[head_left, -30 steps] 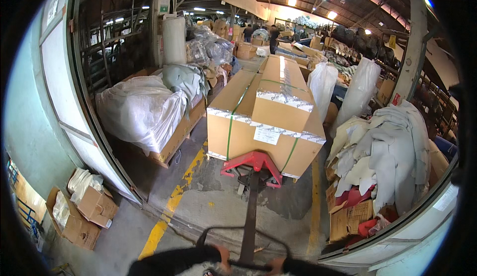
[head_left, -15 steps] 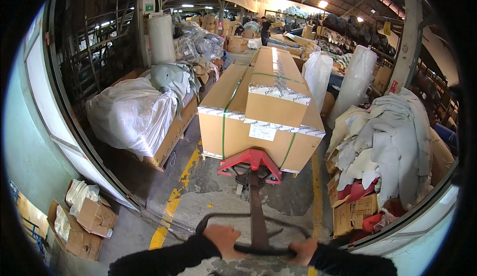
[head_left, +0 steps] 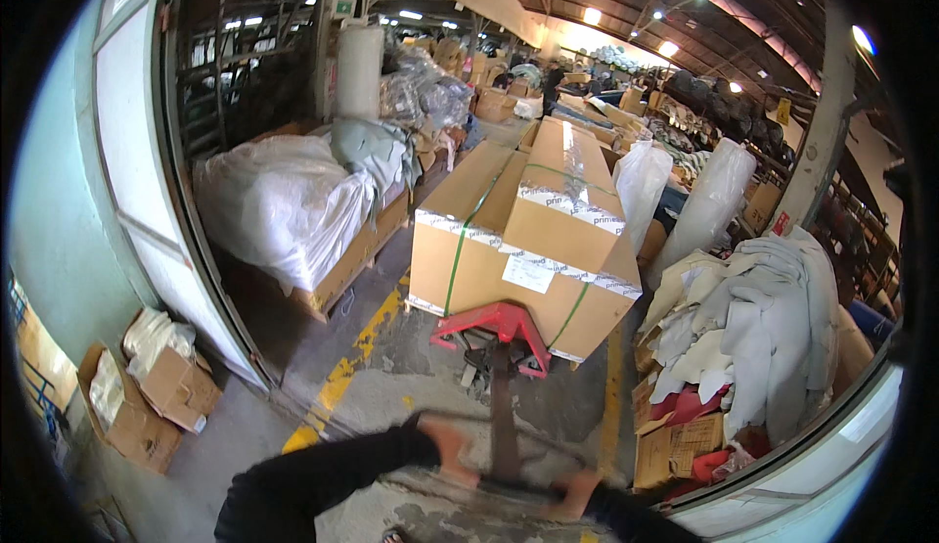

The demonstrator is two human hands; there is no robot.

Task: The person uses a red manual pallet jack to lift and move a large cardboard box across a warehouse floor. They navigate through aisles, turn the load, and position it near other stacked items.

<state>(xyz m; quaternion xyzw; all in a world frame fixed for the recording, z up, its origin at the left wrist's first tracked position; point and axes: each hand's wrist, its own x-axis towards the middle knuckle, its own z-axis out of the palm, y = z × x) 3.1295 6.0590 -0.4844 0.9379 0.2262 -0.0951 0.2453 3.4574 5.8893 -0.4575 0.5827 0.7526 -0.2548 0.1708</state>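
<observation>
Left hand point(head_left: 450, 452) and right hand point(head_left: 575, 494), both mine, are curled round the dark handle point(head_left: 518, 490) of a red pallet jack point(head_left: 504, 320). They look blurry, so I cannot tell how tight each finger is. The jack is straight in front of me, with a big brown box point(head_left: 489, 284) on it and a long, smaller box point(head_left: 562, 214) on top.

A bump in the patchy floor point(head_left: 377, 401) could shake the load, and the top box might slide if the green straps point(head_left: 457, 269) are loose. If I turn too sharply, a hard corner could rip the wrapped pile point(head_left: 274, 210) on the left or catch the floppy grey sheets point(head_left: 782, 298) on the right.

The boxes look like stiff cardboard, with flat sides and straight edges. The straps are thin. The plastic on the pile is pale, shiny and crinkly. The grey sheets look soft and wavy, flopped over each other. The jack's red part looks like hard metal, bent like a wide tent.
</observation>
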